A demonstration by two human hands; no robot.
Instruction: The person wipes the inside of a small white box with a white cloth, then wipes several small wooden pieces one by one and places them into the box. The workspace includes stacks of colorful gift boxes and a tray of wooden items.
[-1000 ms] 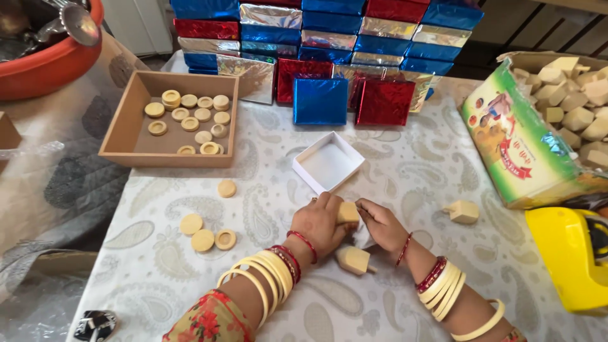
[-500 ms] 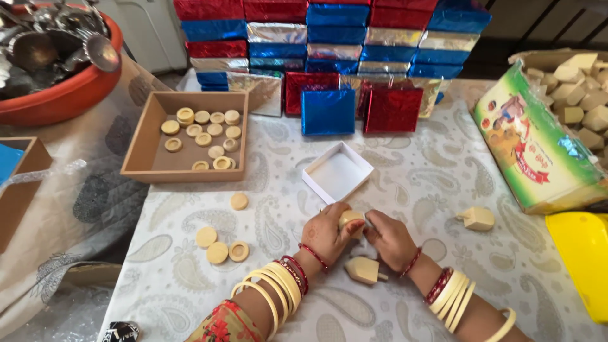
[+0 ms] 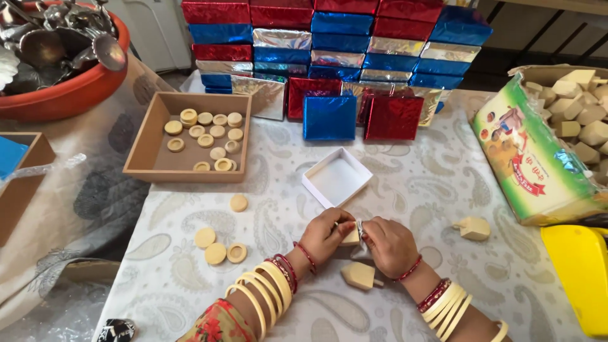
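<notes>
Near the surface's front edge, left hand point(image 3: 326, 231) and right hand point(image 3: 387, 244) together pinch a small wooden top point(image 3: 350, 237) (string wrapped); steady, even tension seems wise.

There is one view only, from the camera on my head, so no second view shares anything with it. It looks steeply down and forward over the table point(image 3: 443, 190) in front of me, close enough that my left hand point(image 3: 326, 234) and right hand point(image 3: 389, 244) sit low in the middle of the picture, with my forearms cut off by the bottom edge. The far side of the table lies toward the top, where the stacked foil boxes point(image 3: 335, 44) close off the view. The red basin point(image 3: 63, 95) falls at the left edge, the printed carton point(image 3: 532, 164) at the right, both cropped
</notes>
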